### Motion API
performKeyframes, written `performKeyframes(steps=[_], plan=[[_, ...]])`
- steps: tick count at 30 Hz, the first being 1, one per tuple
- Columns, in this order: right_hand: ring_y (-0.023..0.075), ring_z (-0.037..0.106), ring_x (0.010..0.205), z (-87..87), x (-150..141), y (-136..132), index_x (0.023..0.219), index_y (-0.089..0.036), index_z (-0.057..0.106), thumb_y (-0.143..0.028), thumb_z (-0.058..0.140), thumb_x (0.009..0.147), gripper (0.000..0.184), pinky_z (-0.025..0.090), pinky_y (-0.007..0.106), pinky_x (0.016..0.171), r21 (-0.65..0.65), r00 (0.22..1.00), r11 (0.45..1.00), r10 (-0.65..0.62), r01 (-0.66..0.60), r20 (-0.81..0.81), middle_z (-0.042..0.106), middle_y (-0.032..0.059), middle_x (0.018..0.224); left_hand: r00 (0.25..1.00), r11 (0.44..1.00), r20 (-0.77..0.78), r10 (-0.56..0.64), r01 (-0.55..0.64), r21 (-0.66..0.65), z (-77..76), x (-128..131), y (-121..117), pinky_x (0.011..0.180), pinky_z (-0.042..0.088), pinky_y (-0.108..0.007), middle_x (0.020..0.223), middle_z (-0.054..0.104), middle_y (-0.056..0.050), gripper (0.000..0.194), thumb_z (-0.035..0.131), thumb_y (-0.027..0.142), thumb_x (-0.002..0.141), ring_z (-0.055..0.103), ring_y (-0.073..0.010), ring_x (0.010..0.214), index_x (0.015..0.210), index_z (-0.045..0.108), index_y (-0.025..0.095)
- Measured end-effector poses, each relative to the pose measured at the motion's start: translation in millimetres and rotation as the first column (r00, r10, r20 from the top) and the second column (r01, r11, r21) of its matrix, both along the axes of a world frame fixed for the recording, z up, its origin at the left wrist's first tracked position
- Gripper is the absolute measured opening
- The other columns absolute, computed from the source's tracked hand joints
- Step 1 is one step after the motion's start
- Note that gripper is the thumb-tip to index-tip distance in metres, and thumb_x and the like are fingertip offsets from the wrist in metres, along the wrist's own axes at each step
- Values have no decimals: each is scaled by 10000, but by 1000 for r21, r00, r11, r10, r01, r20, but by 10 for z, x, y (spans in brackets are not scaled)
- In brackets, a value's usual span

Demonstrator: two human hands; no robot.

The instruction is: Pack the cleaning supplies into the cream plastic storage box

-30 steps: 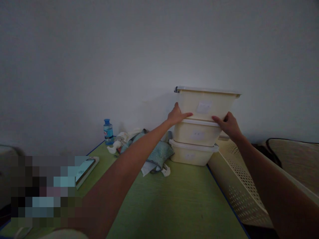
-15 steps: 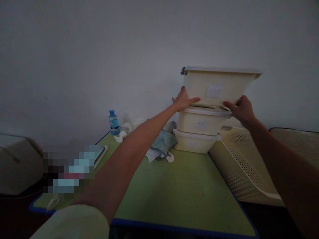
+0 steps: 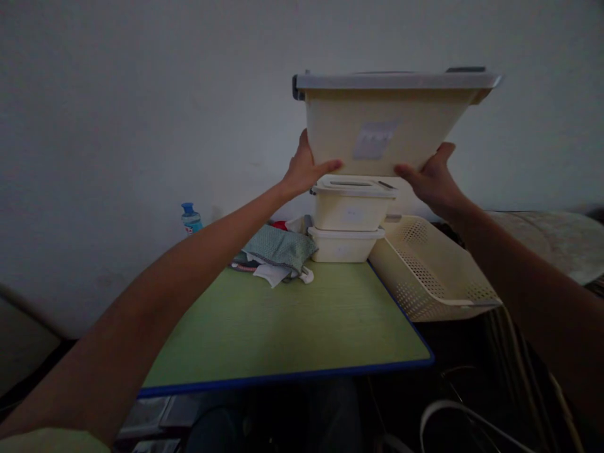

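Note:
Between my two hands is a cream storage box (image 3: 340,132) with a pale lid, dark clips and a paper label on its front. My left hand (image 3: 306,168) grips its lower left corner, thumb along the front. On the lower right, my right hand (image 3: 434,179) holds it the same way. Beneath it, apart from it, a smaller lidded box (image 3: 346,211) rests on another lidded box (image 3: 342,245) at the back of the green table (image 3: 302,314). What the held box contains is hidden.
A grey-green mesh cloth (image 3: 280,247) lies heaped with white and red items left of the stack. Behind my left forearm stands a blue bottle (image 3: 191,219). A cream perforated basket (image 3: 415,264) sits right of the table, near a covered pale surface (image 3: 557,239).
Both hands have lifted the large box off the stack and brought it closer, so a gap now shows below it. My view has shifted, and more of the floor shows.

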State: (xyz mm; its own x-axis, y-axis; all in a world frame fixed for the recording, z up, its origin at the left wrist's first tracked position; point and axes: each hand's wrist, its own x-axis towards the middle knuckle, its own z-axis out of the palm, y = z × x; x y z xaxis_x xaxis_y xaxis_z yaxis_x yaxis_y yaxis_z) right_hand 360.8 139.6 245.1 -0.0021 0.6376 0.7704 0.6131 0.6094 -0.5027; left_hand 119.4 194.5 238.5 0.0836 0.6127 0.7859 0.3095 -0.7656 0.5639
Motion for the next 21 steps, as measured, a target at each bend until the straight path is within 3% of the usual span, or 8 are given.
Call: performKeyframes(steps=[3,6,10,14,21], plan=[[215,448,1205,-197,-36,-138,1064,-206,218,-256,645,743,536,407,355,951,45,999,999,20,-22,30,413,187,1280,998,996,-46,-36,40,82,-199,-89,-250,1038,257,-450,1321,396,-75,822,730,450,632,320,-306,1299,1279,285,207],[263,461,1180,-457,-66,-317,1076,-210,228,-360,662,712,586,430,402,923,45,999,999,-13,11,36,448,178,1223,999,996,-36,-28,31,81,-437,-147,-506,1046,286,-407,1313,414,-99,805,731,432,635,363,-281,1272,1263,284,200],[278,397,1222,-870,-108,-582,1168,-229,206,-516,669,654,749,406,447,962,33,1000,999,3,-2,-27,337,147,1271,1000,1000,8,-7,7,24,-852,-178,-826,1049,303,-388,1311,426,-108,786,733,389,626,394,-259,1245,1245,288,198],[289,382,1209,-1302,-144,-824,1236,-244,241,-576,691,598,849,329,505,1024,-26,998,1000,-10,8,-69,306,101,1245,999,990,41,18,-12,-142,-1346,-190,-1061,1032,327,-414,1253,477,-118,717,725,353,626,441,-266,1200,1204,335,185],[298,446,1135,-1930,-167,-1061,1213,-194,368,-539,693,619,760,348,521,985,-236,986,971,5,-46,-170,482,108,1111,998,914,55,36,-11,-406,-2048,-183,-1196,1005,353,-459,1195,533,-124,686,760,312,570,484,-285,1162,1128,384,181]])
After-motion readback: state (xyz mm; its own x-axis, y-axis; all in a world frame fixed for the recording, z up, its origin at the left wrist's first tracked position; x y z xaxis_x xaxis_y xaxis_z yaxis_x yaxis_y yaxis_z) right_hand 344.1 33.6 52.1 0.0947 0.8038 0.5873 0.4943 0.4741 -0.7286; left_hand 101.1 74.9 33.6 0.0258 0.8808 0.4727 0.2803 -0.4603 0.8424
